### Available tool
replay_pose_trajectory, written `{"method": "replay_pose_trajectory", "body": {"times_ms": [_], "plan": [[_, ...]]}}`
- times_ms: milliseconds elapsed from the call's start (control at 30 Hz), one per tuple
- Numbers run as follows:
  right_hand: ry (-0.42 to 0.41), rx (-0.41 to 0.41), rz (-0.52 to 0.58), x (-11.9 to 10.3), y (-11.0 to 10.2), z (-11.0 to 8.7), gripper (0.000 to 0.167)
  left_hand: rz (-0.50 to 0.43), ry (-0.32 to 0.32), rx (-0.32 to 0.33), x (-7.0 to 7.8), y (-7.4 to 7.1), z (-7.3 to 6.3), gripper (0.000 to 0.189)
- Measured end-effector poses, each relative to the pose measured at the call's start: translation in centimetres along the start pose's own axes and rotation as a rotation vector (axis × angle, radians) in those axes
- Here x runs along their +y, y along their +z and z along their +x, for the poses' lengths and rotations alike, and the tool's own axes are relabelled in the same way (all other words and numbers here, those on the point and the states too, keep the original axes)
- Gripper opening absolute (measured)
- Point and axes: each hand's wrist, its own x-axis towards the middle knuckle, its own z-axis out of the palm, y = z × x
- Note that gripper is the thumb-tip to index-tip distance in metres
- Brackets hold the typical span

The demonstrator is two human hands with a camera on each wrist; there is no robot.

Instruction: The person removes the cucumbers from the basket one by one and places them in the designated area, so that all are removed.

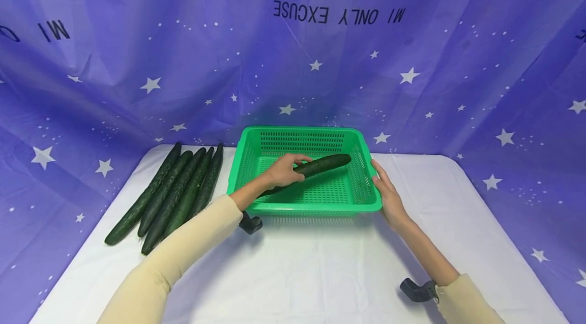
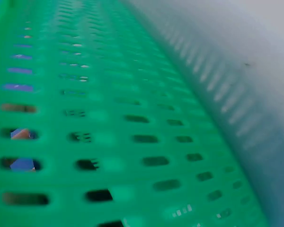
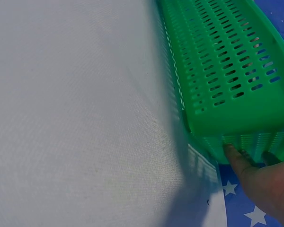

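Observation:
A dark green cucumber (image 1: 327, 164) slants across the inside of a green plastic basket (image 1: 302, 207), its right end raised toward the far right corner. My left hand (image 1: 285, 170) reaches over the near left rim and grips the cucumber around its middle, thumb on the near side. My right hand (image 1: 389, 199) rests against the basket's right end, fingers fairly straight at the rim. In the right wrist view, the right thumb (image 3: 239, 161) touches the outside of the slotted end wall. The left wrist view shows just the basket's slotted wall (image 2: 118, 142) close up; the left hand is hidden there.
Several more cucumbers (image 1: 176, 192) lie side by side on the white tablecloth (image 1: 316, 268), left of the basket. A purple curtain (image 1: 302, 85) with stars and lettering hangs behind and around the table. Each wrist wears a black mount (image 1: 418, 291).

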Motion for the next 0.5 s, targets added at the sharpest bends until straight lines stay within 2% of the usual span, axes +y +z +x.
{"method": "replay_pose_trajectory", "body": {"times_ms": [200, 500], "plan": [[0.006, -0.004, 0.005, 0.0, 0.1, 0.0, 0.056, -0.045, 0.045, 0.059, 1.2, -1.9, -1.1, 0.058], [-0.010, -0.016, 0.027, 0.0, 0.1, 0.0, 0.056, -0.057, 0.068, 0.136, 2.7, -4.6, -3.4, 0.058]]}}
